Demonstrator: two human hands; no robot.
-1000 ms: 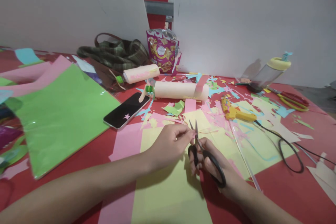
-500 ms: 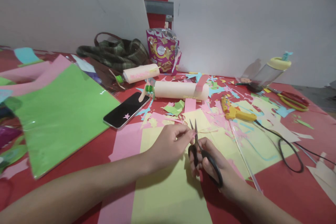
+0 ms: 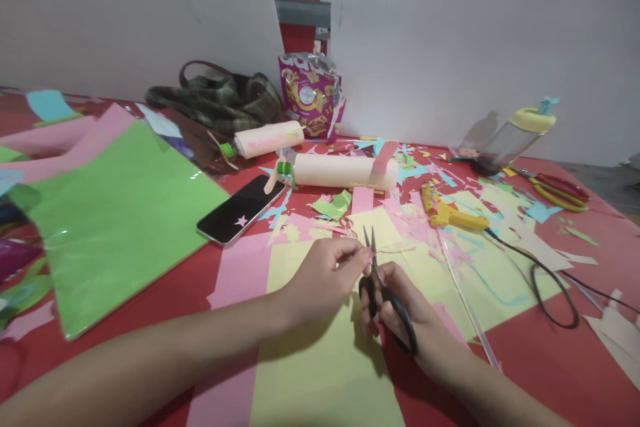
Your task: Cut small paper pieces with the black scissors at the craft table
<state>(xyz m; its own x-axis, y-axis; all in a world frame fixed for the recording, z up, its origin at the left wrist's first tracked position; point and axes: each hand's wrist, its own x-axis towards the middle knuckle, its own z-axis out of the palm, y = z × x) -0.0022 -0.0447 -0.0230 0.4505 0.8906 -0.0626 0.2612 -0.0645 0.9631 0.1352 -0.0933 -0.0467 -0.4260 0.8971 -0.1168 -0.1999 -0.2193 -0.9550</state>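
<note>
A pair of black-handled scissors is in my right hand, fingers and thumb through its loops. Its slim blades point away from me, slightly apart. My left hand pinches a tiny piece of pink paper right at the blades; most of it is hidden by the fingertips. Beneath both hands lies a yellow paper sheet, overlapping a pink sheet. A small pink paper star rests on a black phone to the left.
Two paper-wrapped bottles lie behind the hands among paper scraps. A yellow glue gun with a black cord sits to the right, near red-and-yellow scissors. Green sheets cover the left side. A purple snack bag stands at the back.
The scissors' handles have drawn a little closer together, with the right thumb's loop shifting slightly left. My left hand stays almost in place with the pink paper.
</note>
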